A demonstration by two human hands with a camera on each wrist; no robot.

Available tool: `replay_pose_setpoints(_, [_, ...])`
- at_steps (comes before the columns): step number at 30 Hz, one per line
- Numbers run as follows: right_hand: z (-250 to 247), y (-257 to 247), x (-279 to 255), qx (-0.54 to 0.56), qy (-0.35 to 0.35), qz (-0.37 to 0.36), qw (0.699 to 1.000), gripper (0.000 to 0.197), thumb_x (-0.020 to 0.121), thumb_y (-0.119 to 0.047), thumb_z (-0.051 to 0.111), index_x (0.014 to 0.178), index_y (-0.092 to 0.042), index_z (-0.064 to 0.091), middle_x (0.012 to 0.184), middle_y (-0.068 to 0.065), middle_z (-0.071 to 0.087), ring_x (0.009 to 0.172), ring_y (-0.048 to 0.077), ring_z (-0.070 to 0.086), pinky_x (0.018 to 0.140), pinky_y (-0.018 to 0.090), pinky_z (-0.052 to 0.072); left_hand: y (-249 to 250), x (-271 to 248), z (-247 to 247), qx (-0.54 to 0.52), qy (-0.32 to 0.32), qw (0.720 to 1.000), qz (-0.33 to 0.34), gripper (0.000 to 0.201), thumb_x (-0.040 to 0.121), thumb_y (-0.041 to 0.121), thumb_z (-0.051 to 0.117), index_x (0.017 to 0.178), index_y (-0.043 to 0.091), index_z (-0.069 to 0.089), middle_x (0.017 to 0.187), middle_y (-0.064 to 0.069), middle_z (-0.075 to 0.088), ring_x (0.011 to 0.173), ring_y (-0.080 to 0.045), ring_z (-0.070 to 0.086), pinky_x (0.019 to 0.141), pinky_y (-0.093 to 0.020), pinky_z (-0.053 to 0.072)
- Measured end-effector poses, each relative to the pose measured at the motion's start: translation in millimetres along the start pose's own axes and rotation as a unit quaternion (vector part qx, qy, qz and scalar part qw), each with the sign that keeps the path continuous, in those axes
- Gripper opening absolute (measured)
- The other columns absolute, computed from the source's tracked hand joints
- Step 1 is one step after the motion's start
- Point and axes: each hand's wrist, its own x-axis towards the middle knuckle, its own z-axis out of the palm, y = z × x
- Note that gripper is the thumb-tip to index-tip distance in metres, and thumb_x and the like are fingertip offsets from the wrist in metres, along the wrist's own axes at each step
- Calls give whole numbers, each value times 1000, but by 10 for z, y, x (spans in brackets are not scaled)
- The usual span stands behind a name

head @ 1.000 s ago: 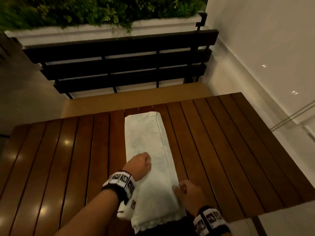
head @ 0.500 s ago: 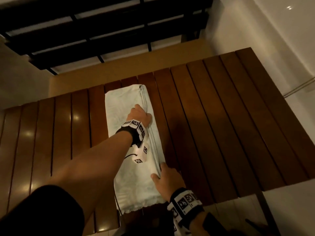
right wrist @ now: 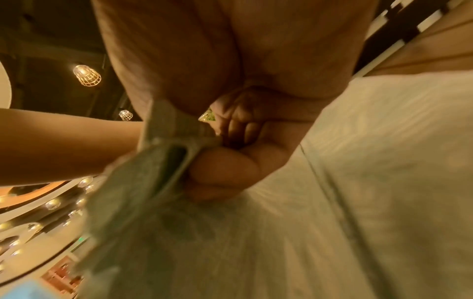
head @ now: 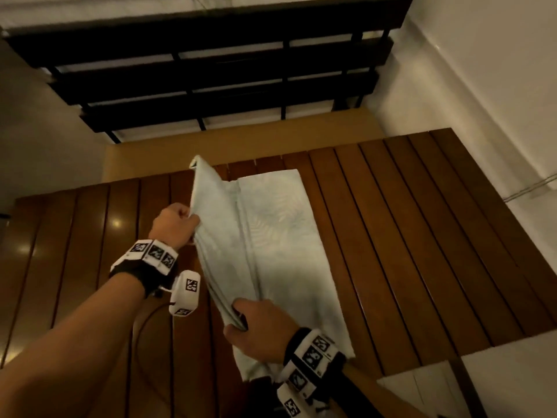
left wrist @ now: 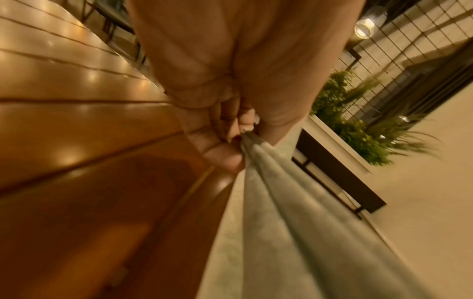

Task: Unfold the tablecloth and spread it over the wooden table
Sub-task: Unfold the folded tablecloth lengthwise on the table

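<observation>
Pinching the tablecloth's (head: 271, 236) raised edge, left hand (head: 173, 226) and right hand (head: 259, 330) apparently leave wooden table (head: 422, 236) bare beside.

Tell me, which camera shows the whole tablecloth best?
The head view: the tablecloth appears end to end on the wooden table, its top layer lifted by the left hand and right hand. Each wrist view shows only pinched folds close up.

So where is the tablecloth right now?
In the head view the tablecloth lies mid-table on the wooden table, its top layers lifted leftward by the left hand and right hand.
</observation>
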Motion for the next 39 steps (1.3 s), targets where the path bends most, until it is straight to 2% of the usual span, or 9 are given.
replay_pose_setpoints(4, [562, -370, 335, -44, -54, 23, 997, 28, 100, -41, 53, 102, -14, 54, 88, 9, 65, 82, 32, 66, 71, 38, 53, -682, 99, -381, 8, -37, 997, -69, 12, 82, 25, 65, 84, 13, 63, 91, -15, 70, 74, -28, 67, 67, -38, 59])
replay_pose_setpoints(7, [854, -451, 466, -61, -88, 57, 993, 33, 99, -50, 51, 107, -19, 58, 102, 10, 71, 93, 33, 68, 86, 44, 58, -933, 87, -454, 47, -22, 994, -92, 35, 85, 25, 65, 116, 11, 57, 114, -12, 64, 95, -28, 62, 76, -37, 50])
replay_pose_setpoints(13, [725, -44, 336, -129, 107, 142, 976, 33, 97, -49, 52, 110, -18, 55, 104, 2, 64, 93, 25, 64, 83, 44, 59, -558, -31, -46, 24, -96, 995, 8, 34, 90, 27, 58, 120, 12, 55, 117, -9, 61, 106, -29, 58, 89, -36, 47])
replay_pose_setpoints(18, [492, 281, 178, -167, 174, 250, 938, 69, 83, -70, 59, 124, -16, 45, 123, 4, 50, 110, 25, 54, 88, 40, 57, -48, -107, 657, -7, -161, 987, 12, 53, 90, 43, 58, 129, 9, 50, 131, -13, 57, 117, -33, 54, 98, -37, 45])
replay_pose_setpoints(23, [524, 326, 302, -176, 169, 260, 934, 82, 77, -69, 68, 132, -16, 37, 129, 3, 43, 119, 25, 51, 88, 37, 57, 324, -230, 1108, -29, -185, 982, -18, 62, 81, 45, 65, 127, 9, 46, 123, -13, 60, 106, -34, 61, 87, -40, 53])
replay_pose_setpoints(27, [318, 563, 368, -86, 155, 245, 953, 84, 88, -43, 74, 151, -17, 24, 145, 6, 43, 128, 26, 53, 102, 38, 54, 549, -317, 1301, -66, -204, 977, -14, 46, 75, 35, 61, 114, 11, 53, 106, -13, 69, 80, -31, 71, 70, -44, 61])
replay_pose_setpoints(33, [-456, 1044, 27, 43, 116, 222, 967, 35, 102, -32, 55, 132, -14, 53, 134, 10, 64, 122, 27, 62, 105, 40, 52, 1319, -679, 1365, -127, -182, 974, 40, 27, 90, 19, 58, 114, 8, 53, 102, -12, 67, 69, -25, 72, 56, -39, 62])
replay_pose_setpoints(36, [-1072, 1312, -416, 112, 134, 178, 968, 30, 101, -29, 60, 128, -14, 60, 129, 9, 67, 118, 27, 64, 91, 29, 49, 1853, -751, 1544, -99, -175, 976, 79, 19, 89, 23, 60, 86, 11, 45, 80, -12, 63, 58, -23, 70, 56, -47, 61])
replay_pose_setpoints(39, [-1576, 1615, -751, 109, 141, 158, 971, 33, 99, -30, 64, 130, -16, 62, 129, 7, 69, 118, 26, 64, 88, 25, 43, 2358, -863, 1791, -123, -193, 969, 93, 25, 88, 19, 61, 79, 13, 39, 66, -8, 55, 50, -23, 66, 59, -49, 61])
